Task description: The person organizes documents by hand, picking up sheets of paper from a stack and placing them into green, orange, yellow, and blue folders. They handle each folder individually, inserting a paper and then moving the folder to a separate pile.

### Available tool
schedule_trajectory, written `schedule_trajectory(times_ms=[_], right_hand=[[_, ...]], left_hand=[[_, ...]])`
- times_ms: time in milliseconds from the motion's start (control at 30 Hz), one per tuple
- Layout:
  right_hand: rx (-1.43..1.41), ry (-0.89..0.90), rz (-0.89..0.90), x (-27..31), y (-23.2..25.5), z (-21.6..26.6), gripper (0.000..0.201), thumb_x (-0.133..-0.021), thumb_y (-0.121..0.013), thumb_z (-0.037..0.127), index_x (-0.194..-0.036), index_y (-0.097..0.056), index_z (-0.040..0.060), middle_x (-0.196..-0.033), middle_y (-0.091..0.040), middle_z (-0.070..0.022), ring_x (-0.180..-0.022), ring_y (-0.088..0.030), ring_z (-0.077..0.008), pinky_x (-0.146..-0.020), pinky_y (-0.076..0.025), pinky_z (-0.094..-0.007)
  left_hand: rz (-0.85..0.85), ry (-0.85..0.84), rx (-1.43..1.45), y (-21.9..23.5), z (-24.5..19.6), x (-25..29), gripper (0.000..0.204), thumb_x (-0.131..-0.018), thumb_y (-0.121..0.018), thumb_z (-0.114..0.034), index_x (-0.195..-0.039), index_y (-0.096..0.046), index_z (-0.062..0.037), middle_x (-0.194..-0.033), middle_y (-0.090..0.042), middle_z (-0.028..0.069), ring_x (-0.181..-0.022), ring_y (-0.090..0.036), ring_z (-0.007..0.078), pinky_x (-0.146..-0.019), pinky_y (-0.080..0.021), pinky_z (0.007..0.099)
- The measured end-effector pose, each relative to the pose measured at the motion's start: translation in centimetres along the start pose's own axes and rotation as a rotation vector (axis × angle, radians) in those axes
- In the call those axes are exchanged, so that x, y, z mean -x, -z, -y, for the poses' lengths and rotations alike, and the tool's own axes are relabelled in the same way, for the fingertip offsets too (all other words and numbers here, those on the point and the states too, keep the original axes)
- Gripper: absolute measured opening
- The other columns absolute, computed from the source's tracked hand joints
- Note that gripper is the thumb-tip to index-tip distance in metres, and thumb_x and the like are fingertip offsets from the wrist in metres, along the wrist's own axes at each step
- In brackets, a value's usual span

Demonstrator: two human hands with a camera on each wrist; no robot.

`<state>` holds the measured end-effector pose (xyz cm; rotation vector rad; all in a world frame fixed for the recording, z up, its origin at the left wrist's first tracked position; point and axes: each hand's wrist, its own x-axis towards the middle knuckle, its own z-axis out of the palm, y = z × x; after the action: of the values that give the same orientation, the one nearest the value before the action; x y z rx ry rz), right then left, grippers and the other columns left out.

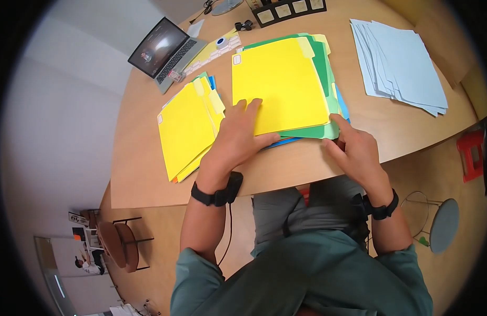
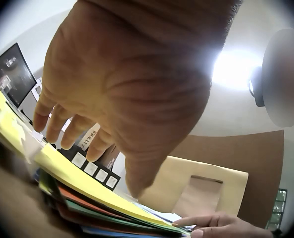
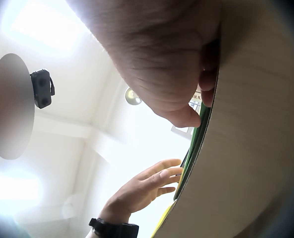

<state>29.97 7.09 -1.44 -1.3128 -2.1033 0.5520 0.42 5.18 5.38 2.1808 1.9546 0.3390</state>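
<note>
A yellow folder point(image 1: 280, 79) lies on top of a stack with green folders point(image 1: 321, 63) and blue edges showing. My left hand point(image 1: 237, 132) rests fingers spread on its lower left part, the thumb by the near edge. At the near right corner, my right hand point(image 1: 358, 154) grips the stack's edge between thumb and bent fingers; some fingertips are hidden. In the left wrist view, several coloured edges show below the yellow folder point(image 2: 95, 187). The right wrist view shows the thumb against the green folders point(image 3: 198, 136).
Left of the stack lies a second pile topped by a yellow folder point(image 1: 185, 131). Behind it are a laptop point(image 1: 162, 50) and a tape roll point(image 1: 221, 43). Pale blue sheets point(image 1: 399, 66) lie at the right, a black organizer point(image 1: 288, 11) at the back. The table's edge point(image 1: 285, 185) is near my body.
</note>
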Motion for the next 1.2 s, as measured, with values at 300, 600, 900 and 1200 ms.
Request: schedule_trajectory(times_ms=[300,600,900,1200], right_hand=[[0.013,0.061,-0.034,-0.2,-0.4,-0.3,0.051,-0.097,-0.078,0.03,-0.141,-0.069,0.0064,-0.077,-0.075,-0.0129,-0.071,-0.075,-0.034,-0.064,-0.056,-0.0448],[-0.022,0.052,-0.046,-0.1,-0.3,-0.2,0.047,-0.095,-0.08,0.032,-0.136,-0.073,0.0094,-0.077,-0.075,-0.0128,-0.072,-0.074,-0.0335,-0.064,-0.057,-0.0446],[-0.052,0.067,-0.107,0.2,-0.8,-0.3,0.039,-0.096,-0.077,0.03,-0.127,-0.075,0.0072,-0.085,-0.077,-0.0157,-0.078,-0.075,-0.037,-0.067,-0.058,-0.048],[-0.105,0.038,0.054,-0.5,3.4,-1.5,0.031,-0.097,-0.077,0.028,-0.117,-0.076,0.005,-0.084,-0.076,-0.0157,-0.074,-0.074,-0.0357,-0.066,-0.057,-0.0458]], left_hand=[[0.046,0.03,-0.112,-1.2,-0.4,-1.7,0.091,-0.092,-0.086,-0.049,-0.159,-0.05,0.0015,-0.152,-0.059,0.0326,-0.142,-0.056,0.0472,-0.119,-0.047,0.0505],[-0.125,-0.024,-0.052,-0.8,1.0,-1.5,0.039,-0.11,-0.063,-0.027,-0.131,-0.07,0.0038,-0.116,-0.076,0.0284,-0.105,-0.072,0.0483,-0.094,-0.057,0.0495],[-0.585,0.375,0.605,-2.6,2.5,4.6,0.041,-0.118,-0.054,-0.03,-0.126,-0.07,0.0078,-0.117,-0.076,0.0166,-0.108,-0.067,0.0221,-0.095,-0.052,0.0394],[-0.591,0.382,0.647,-7.0,3.6,7.3,0.04,-0.121,-0.049,-0.026,-0.123,-0.069,0.0091,-0.107,-0.072,0.008,-0.098,-0.06,0.0137,-0.094,-0.051,0.0323]])
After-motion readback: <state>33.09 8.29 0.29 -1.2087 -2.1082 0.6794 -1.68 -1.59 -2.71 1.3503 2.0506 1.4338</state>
